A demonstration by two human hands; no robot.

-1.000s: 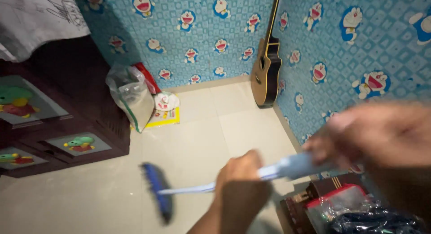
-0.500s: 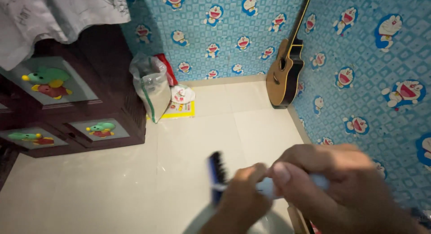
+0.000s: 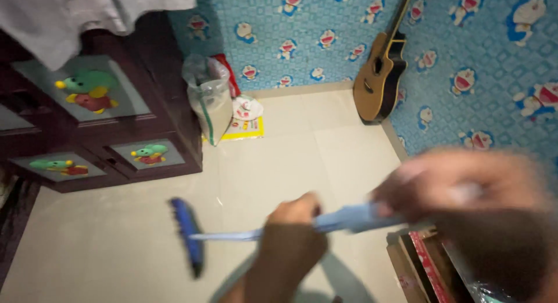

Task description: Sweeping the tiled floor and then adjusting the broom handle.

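Note:
Both my hands grip a long light-blue broom handle (image 3: 349, 220). My left hand (image 3: 293, 233) is closed around its middle. My right hand (image 3: 465, 189), blurred, is closed around the upper end at the right. The handle runs left and down to a dark blue brush head (image 3: 187, 233), which rests on the pale tiled floor (image 3: 273, 163) in front of the cabinet.
A dark wooden cabinet (image 3: 99, 105) with cartoon drawer fronts stands at left, cloth draped on top. A clear plastic bag (image 3: 209, 99) and yellow packet (image 3: 244, 125) lie beside it. A guitar (image 3: 381, 76) leans in the blue cartoon-papered corner. Boxes (image 3: 430, 268) sit at lower right.
The brush head has swung out to the left across the floor from near my hands. My hands have spread apart along the handle, and the view has shifted slightly.

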